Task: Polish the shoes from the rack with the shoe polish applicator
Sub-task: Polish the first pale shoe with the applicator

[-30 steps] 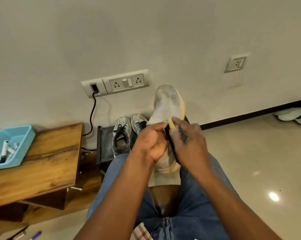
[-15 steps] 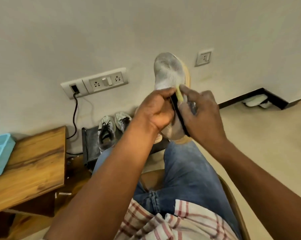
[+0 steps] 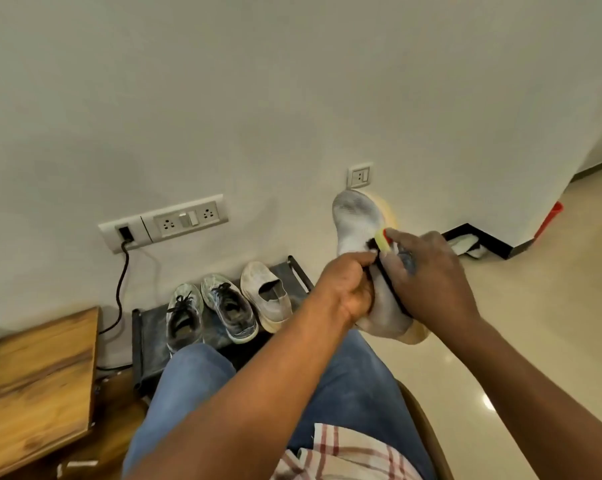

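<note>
Lap: the person is sitting, knees in jeans [image 3: 344, 393] pointing toward the wall, and both forearms are reaching out over them.
Left hand: the left hand [image 3: 348, 292] is curling its fingers round the heel half of the white shoe [image 3: 356, 223], gripping it from the left side and keeping it raised above the knees.
Right hand: the right hand [image 3: 427, 278] is pinching the shoe polish applicator [image 3: 382, 241] between thumb and fingertips, closed on it, its yellow tip touching the shoe's upper.
Shoe axis: the shoe's long axis is running away from the body, heel near the wrists, toe up toward the wall.
Key relation: the unpolished toe is lying beyond the applicator tip, so the next stroke is likely calling for the right hand to be pushing away along that axis; it is the nearer hand to the toe.
Rack: the black rack [image 3: 147, 337] is standing on the floor against the wall, carrying three other shoes [image 3: 228, 306] side by side.
Far wall: a socket strip [image 3: 164, 223] is sitting above the rack.
</note>
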